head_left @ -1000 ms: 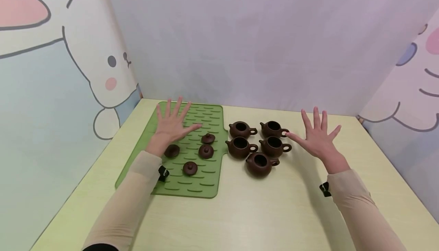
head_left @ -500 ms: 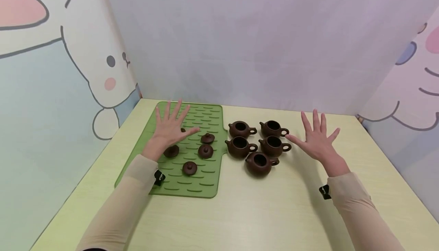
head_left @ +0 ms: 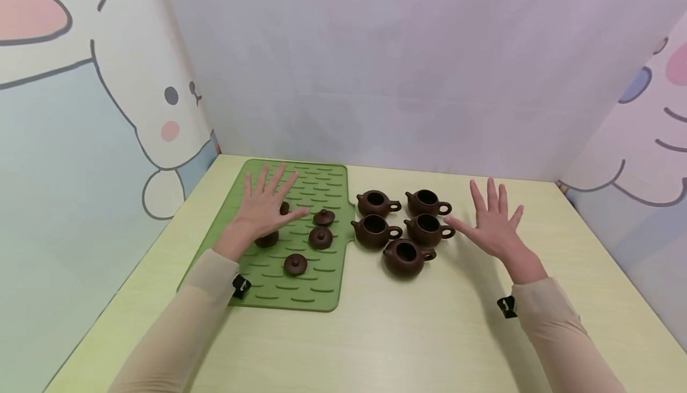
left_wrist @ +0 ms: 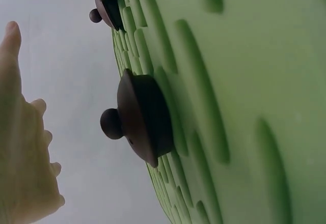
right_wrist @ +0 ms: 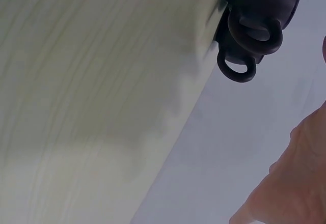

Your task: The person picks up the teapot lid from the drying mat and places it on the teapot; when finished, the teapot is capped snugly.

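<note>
My left hand (head_left: 259, 209) hovers over the green mat (head_left: 316, 288) with its fingers spread, holding nothing. Small dark brown teapot lids lie on that mat, knobs up, including a front lid (head_left: 296, 265) and a right-hand lid (head_left: 321, 238). Two more, such as the half-covered lid (head_left: 266, 240), are partly hidden by the left hand. Close up in the left wrist view, one lid (left_wrist: 138, 117) rests on the ridges. My right hand (head_left: 495, 226) is spread and holds nothing, its thumb near the handle of a lidless brown teapot (head_left: 427, 231). Several such teapots stand together, the nearest teapot (head_left: 405, 259) in front.
The pale wooden table (head_left: 376, 345) carries everything. A light curtain-like backdrop (head_left: 376, 71) rises behind it, and side panels with cartoon animals, such as the left panel (head_left: 123, 118), flank it. The teapots stand just right of the mat's edge.
Both spread hands have drawn back slightly toward me, the left hand more, also shifting a little left. A lid that it covered now shows partly beside its thumb. Lids and teapots stay put.
</note>
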{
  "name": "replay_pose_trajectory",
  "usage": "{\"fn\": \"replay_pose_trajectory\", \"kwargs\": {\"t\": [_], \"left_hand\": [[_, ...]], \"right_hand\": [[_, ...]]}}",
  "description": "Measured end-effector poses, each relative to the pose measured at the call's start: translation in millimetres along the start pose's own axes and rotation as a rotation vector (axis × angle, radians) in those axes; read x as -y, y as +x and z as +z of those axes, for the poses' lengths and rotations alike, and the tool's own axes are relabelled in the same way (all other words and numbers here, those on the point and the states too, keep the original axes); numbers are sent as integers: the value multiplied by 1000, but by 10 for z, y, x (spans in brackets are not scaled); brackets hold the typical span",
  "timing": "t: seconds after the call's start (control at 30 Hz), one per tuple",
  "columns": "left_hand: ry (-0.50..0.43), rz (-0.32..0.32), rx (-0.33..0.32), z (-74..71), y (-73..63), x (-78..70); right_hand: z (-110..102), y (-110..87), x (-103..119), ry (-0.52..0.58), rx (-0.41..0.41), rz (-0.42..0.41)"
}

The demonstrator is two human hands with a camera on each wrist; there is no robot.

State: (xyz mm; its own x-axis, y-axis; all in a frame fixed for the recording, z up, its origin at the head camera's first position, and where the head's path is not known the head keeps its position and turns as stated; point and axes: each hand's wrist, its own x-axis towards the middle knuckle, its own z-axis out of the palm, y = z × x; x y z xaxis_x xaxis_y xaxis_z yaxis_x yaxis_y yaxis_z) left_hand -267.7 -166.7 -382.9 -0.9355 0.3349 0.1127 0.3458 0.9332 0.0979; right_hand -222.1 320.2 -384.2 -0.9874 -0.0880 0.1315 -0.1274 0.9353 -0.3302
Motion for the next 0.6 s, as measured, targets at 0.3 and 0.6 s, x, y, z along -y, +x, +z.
{"fn": "replay_pose_trajectory", "kwargs": {"t": [0.3,0.6], "left_hand": [[-18,119,14,-11,-58,-12],[-113,247,17,-30,-216,-29]], "right_hand": [[-18,-41,63,60,-24,-21],[41,-122,129,155,-21,-90]]}}
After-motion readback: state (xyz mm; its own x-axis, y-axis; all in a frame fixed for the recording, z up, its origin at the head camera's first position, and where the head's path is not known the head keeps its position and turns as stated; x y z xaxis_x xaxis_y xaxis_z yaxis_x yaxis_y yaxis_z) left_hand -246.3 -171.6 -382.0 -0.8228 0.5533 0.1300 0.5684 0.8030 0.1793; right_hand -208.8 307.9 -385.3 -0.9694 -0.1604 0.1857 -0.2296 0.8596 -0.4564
